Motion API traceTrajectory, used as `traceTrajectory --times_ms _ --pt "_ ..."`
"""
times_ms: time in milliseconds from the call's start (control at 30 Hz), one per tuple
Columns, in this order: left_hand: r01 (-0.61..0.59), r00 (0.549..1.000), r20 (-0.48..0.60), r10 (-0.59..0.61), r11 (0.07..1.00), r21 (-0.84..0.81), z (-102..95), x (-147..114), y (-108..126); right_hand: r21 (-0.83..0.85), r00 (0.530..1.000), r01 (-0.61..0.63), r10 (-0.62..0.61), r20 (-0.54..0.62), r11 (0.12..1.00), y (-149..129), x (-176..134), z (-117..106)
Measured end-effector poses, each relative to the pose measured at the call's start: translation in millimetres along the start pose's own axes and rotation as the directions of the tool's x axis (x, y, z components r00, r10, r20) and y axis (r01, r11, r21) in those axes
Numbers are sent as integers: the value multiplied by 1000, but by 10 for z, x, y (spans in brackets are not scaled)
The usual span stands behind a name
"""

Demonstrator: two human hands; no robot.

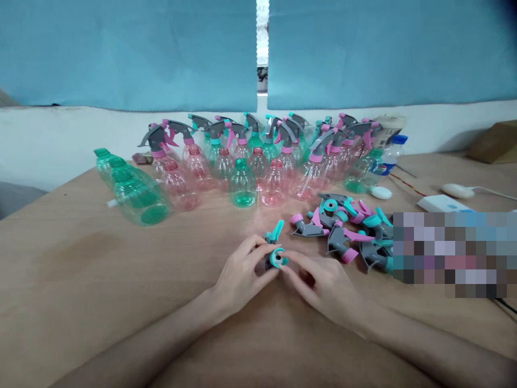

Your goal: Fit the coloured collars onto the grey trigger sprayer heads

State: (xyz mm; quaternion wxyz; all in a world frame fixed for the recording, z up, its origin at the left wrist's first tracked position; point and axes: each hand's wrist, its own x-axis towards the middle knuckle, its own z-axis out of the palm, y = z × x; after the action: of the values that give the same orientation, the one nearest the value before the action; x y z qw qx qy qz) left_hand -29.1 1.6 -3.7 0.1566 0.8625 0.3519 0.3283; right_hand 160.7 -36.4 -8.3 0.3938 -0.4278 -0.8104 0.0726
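Note:
Between both hands is a grey and teal trigger spray head (276,237), its round collar turned toward me. My left hand (242,272) is closed on its left side, fingers wrapped about the grey body. From the right, the thumb and forefinger of my right hand (323,280) pinch the rim of the teal collar. The hole inside the collar shows, with no tube visible in it. Beyond my hands stand open bottles, among them a green bottle (243,186) and a pink bottle (276,186). To the right lies a pile of loose spray heads (341,240) in grey, pink and teal.
Bottles with spray heads fitted (286,140) stand in rows at the back. Green bottles (141,194) lean or lie at the left. At the right are a blue-capped drink bottle (390,156), a white oval object (381,192), a white box (444,204) and a cardboard box (495,143).

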Motion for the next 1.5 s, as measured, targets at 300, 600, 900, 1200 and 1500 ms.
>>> traceTrajectory --times_ms 300,600,900,1200,1500 --pt "-50 998 47 50 999 -6 -23 21 -9 141 982 -143 122 145 980 22 57 -54" --pt "21 999 26 -21 1000 6 -26 29 -4 113 993 -42 28 118 993 35 34 -29" --pt "67 998 8 -67 998 -1 -30 29 8 17 996 26 -27 89 1000 89 54 -82" --pt "38 999 -7 -38 999 14 -26 35 23 91 979 -175 164 118 980 -33 6 1" --pt "56 996 66 -55 998 -18 -49 61 50 314 945 -303 241 223 900 29 29 6"
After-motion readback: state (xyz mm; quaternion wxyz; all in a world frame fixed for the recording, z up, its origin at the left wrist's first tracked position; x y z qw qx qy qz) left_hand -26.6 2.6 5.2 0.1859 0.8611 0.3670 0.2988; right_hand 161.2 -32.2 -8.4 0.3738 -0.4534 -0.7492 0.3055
